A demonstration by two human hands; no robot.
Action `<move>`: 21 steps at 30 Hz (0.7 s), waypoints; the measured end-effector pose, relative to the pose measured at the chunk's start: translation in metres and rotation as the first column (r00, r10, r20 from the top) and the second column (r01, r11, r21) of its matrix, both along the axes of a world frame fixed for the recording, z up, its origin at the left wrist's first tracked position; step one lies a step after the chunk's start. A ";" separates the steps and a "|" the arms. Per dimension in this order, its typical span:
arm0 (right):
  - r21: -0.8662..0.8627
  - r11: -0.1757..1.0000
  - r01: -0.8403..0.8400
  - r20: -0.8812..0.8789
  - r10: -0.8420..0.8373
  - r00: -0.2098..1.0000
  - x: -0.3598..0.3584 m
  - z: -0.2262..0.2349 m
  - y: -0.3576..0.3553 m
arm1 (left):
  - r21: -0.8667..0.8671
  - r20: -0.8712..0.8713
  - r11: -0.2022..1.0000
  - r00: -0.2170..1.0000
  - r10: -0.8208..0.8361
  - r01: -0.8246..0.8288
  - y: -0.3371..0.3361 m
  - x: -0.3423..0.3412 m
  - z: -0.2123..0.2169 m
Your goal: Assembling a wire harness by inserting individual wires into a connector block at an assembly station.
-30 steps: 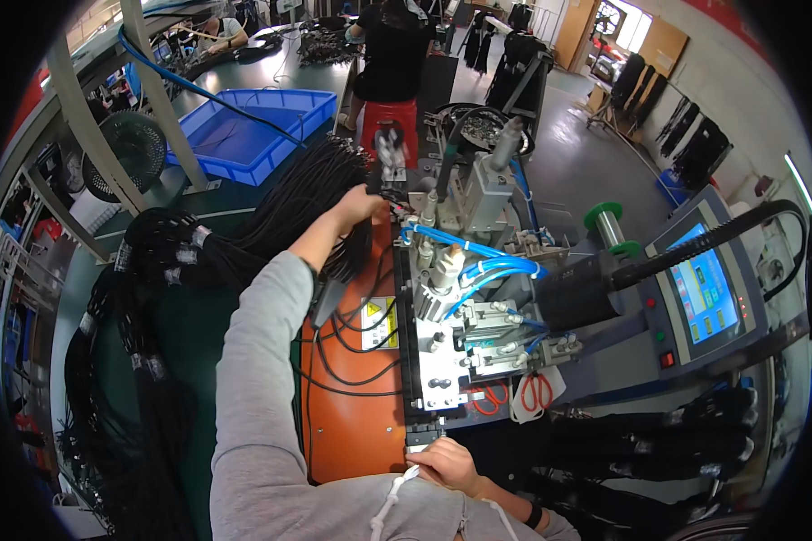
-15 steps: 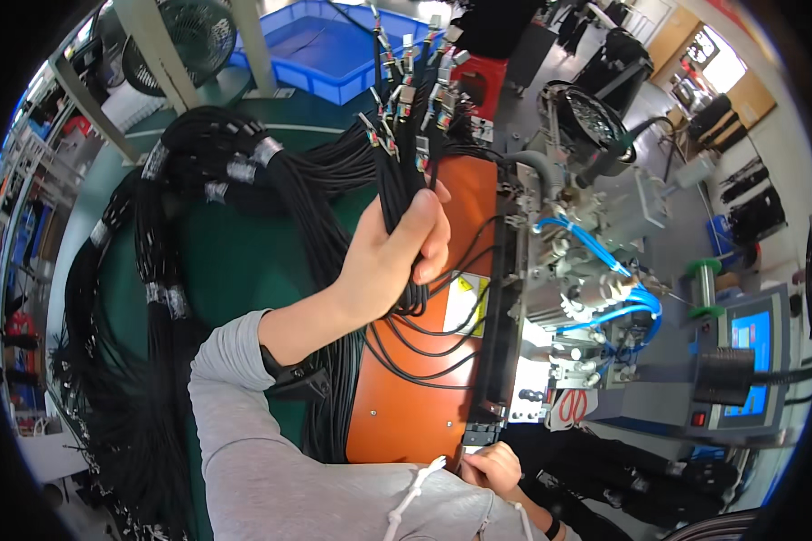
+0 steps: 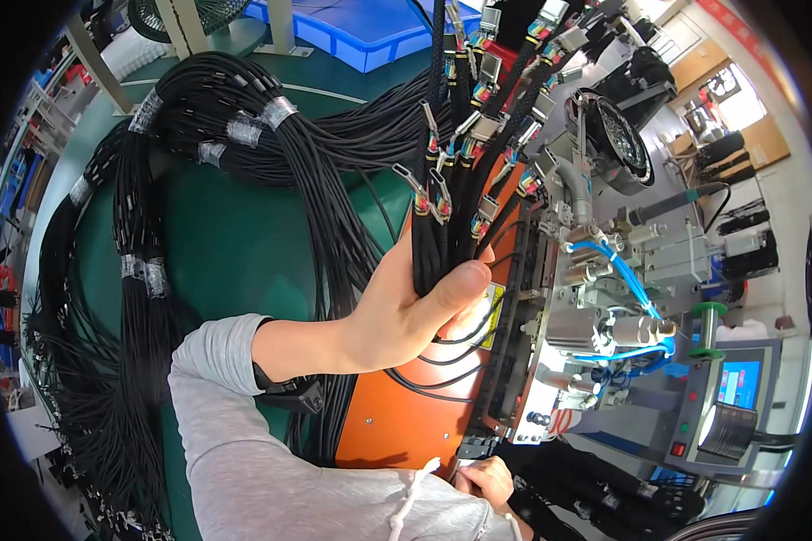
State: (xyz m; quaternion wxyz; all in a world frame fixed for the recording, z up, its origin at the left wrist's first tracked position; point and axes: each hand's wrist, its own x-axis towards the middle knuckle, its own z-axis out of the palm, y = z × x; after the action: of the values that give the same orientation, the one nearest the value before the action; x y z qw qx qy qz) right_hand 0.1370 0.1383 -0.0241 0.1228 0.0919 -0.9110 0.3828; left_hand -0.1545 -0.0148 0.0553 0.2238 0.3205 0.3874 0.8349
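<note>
My left hand (image 3: 397,316) is closed round a bundle of black cables (image 3: 430,248), its thumb across the front. Bare metal connectors (image 3: 488,68) with small coloured wires fan out above the fist, at different heights. Below the hand, the cables loop over an orange panel (image 3: 388,424). At the near end of the machine's dark rail, my right hand (image 3: 489,480) has its fingers curled beside a black block (image 3: 476,447). What those fingers hold, if anything, is hidden.
Big taped bundles of black cable (image 3: 144,216) cover the left of the green table (image 3: 235,239). A blue tray (image 3: 361,41) stands at the back. On the right are a machine with blue air tubes (image 3: 618,270), a round lamp (image 3: 613,140) and a control screen (image 3: 740,383).
My left hand has come closer and a little right with the cable bundle, and the connectors now look larger. My head view has shifted. The right hand stays by the rail's near end.
</note>
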 end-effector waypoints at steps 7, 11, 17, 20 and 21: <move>-0.053 0.995 -0.089 0.126 0.095 0.987 0.031 -0.032 0.015 | -0.018 -0.037 0.999 0.999 -0.039 0.038 -0.001 0.002 0.000; -0.026 0.996 0.082 0.005 -0.082 0.997 0.005 0.001 -0.006 | 0.034 -0.103 0.999 0.995 -0.002 0.006 0.008 0.004 -0.006; -0.036 0.997 0.070 -0.096 -0.073 0.993 0.000 -0.014 -0.002 | 0.020 -0.474 0.739 0.644 0.600 -0.674 0.075 -0.103 0.051; -0.054 0.998 0.027 -0.100 -0.032 0.994 0.009 -0.022 -0.003 | 0.115 -0.723 0.282 0.115 0.682 -0.952 0.092 -0.199 0.069; -0.076 0.995 0.063 -0.157 -0.075 0.985 0.005 -0.017 -0.007 | 0.121 -0.719 0.296 0.122 0.684 -0.947 0.098 -0.202 0.047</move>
State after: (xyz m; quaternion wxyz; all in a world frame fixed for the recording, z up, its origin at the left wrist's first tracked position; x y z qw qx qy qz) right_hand 0.1415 0.1317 -0.0408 0.2119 0.0863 -0.8867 0.4017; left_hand -0.3563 0.0831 0.1020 -0.3828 0.2645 0.6964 0.5464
